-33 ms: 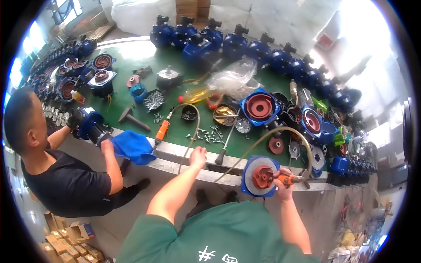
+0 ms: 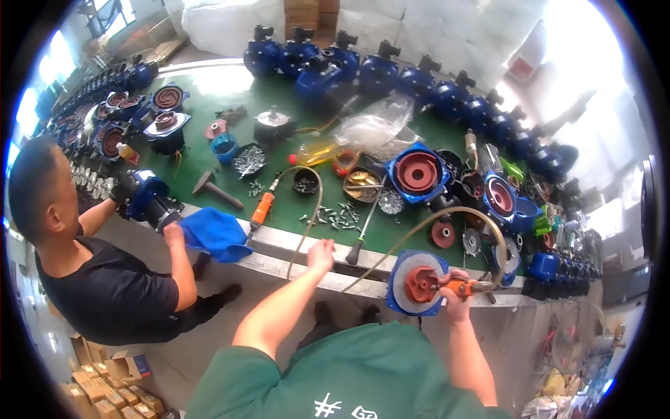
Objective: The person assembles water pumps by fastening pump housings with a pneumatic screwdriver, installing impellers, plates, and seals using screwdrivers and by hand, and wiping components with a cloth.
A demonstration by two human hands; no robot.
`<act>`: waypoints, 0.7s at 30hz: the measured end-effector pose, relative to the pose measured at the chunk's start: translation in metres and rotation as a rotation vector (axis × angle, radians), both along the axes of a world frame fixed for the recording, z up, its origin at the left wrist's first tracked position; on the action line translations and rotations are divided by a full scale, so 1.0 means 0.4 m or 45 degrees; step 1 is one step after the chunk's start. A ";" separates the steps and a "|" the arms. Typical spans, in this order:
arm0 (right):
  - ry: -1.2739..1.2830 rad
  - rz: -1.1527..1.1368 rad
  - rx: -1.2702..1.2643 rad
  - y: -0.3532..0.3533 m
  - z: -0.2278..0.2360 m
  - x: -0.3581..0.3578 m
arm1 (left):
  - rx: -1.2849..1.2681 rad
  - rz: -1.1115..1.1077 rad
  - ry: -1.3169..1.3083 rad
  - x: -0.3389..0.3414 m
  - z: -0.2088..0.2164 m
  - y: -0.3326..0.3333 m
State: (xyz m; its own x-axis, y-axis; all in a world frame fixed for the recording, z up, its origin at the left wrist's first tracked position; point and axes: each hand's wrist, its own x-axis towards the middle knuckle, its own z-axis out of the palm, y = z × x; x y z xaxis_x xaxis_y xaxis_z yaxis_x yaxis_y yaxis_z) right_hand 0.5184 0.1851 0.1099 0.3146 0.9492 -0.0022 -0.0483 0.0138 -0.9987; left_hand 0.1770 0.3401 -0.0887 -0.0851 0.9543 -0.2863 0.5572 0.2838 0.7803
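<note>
My right hand (image 2: 457, 304) is wrapped round an orange air screwdriver (image 2: 462, 287) with a tan hose. Its tip points left at the centre of a red impeller (image 2: 417, 284). The impeller sits on a grey round plate with a blue square housing (image 2: 396, 304), at the bench's front edge. My left hand (image 2: 321, 256) is closed over the bench edge, left of that housing; what its fingers hold, if anything, is hidden. Loose screws (image 2: 340, 216) lie just beyond it, and a long screwdriver with a black handle (image 2: 356, 250) lies to its right.
At left, a co-worker (image 2: 105, 265) handles a blue motor (image 2: 150, 199) beside a blue cloth (image 2: 218, 234). A second orange air tool (image 2: 262, 209) and a hammer (image 2: 220, 190) lie nearby. Bowls of fasteners (image 2: 249, 160) and a plastic bag (image 2: 380, 126) are farther back; blue pumps (image 2: 377, 73) line the far edge.
The whole view has shifted slightly. My right hand keeps the air screwdriver at the impeller, and my left hand stays by the bench edge.
</note>
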 end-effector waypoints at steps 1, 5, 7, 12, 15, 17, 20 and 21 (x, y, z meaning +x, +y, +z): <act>0.016 -0.004 0.017 0.003 0.026 0.007 | -0.025 -0.060 -0.113 0.028 0.056 -0.034; 0.285 0.130 0.134 0.091 0.149 -0.072 | 0.032 -0.202 -0.574 0.100 0.234 -0.143; 0.396 0.129 -0.061 0.149 0.198 -0.133 | 0.209 -0.290 -0.745 0.131 0.334 -0.170; 0.533 0.055 -0.316 0.248 0.192 -0.376 | 0.333 -0.487 -1.090 0.149 0.469 -0.175; 0.417 0.217 -0.394 0.236 0.136 -0.421 | 0.183 -0.369 -0.539 0.123 0.498 -0.174; 0.040 0.481 -0.351 0.225 0.105 -0.416 | 0.321 -0.285 -0.657 0.099 0.490 -0.175; -1.104 0.768 0.155 0.221 0.156 -0.388 | 0.448 -0.070 -0.675 0.035 0.419 -0.191; -1.063 0.847 0.060 0.223 0.166 -0.364 | 0.443 0.004 -0.683 0.010 0.403 -0.181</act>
